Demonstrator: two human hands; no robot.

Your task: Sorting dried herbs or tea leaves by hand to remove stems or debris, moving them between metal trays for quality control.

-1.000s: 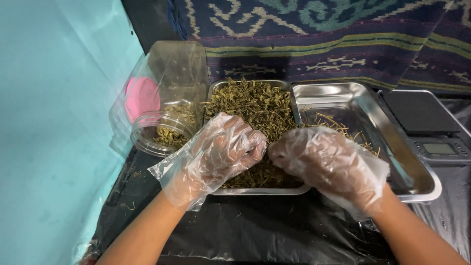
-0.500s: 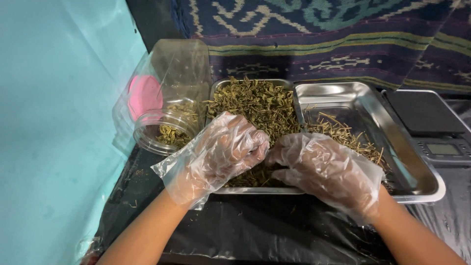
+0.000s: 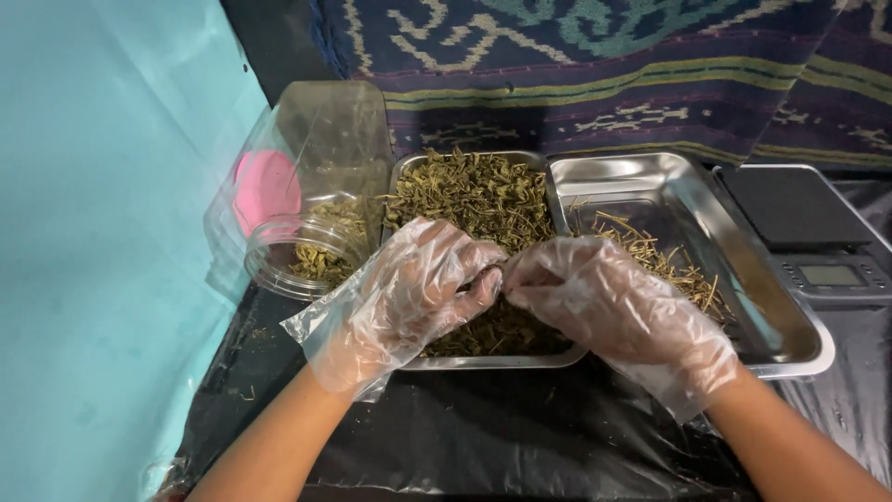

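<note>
Both my hands wear loose clear plastic gloves and meet over a steel tray (image 3: 405, 175) heaped with dried green-brown herb (image 3: 474, 191). My left hand (image 3: 423, 288) and my right hand (image 3: 604, 302) touch fingertips above the tray's front half, pinching a small piece of the herb between them. The piece itself is mostly hidden by the gloves. A second steel tray (image 3: 771, 316) to the right holds a thin scatter of pale bare stems (image 3: 655, 251).
A clear plastic jar (image 3: 316, 200) lies tilted at the left with some herb inside and a pink lid (image 3: 265, 186) behind it. A black digital scale (image 3: 818, 232) sits at the far right. Black plastic sheet (image 3: 483, 437) covers the table; patterned cloth hangs behind.
My two hands have drawn together until the fingertips meet over the herb tray. The view has shifted slightly; the trays, jar and scale stay put.
</note>
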